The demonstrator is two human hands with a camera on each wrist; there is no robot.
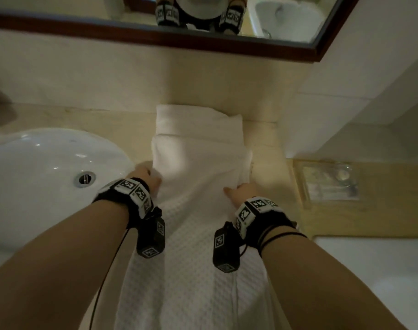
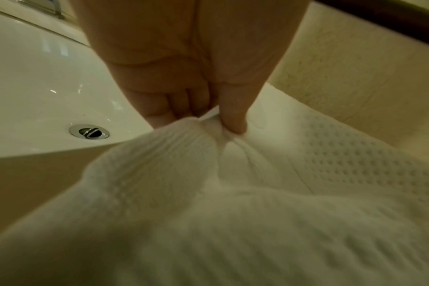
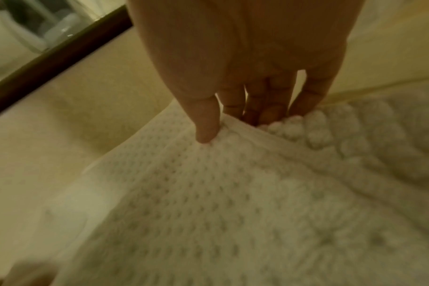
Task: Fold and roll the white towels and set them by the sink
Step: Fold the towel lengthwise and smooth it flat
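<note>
A long white waffle-weave towel (image 1: 193, 246) lies lengthwise on the beige counter (image 1: 267, 144), right of the white sink (image 1: 36, 177), its near part hanging toward me. My left hand (image 1: 147, 176) pinches its left edge: in the left wrist view the thumb (image 2: 233, 116) and fingers bunch the towel (image 2: 233, 212). My right hand (image 1: 242, 190) grips the right edge, thumb (image 3: 206, 125) on top of the towel (image 3: 208, 203), fingers tucked under the fold. A second white towel (image 1: 198, 121) lies folded against the back wall beyond the hands.
The sink's metal drain (image 1: 84, 178) sits just left of my left hand. A dark-framed mirror (image 1: 203, 41) hangs above the counter. A clear tray (image 1: 329, 182) with small packets rests on a wooden ledge at the right. A wall corner closes the counter's right side.
</note>
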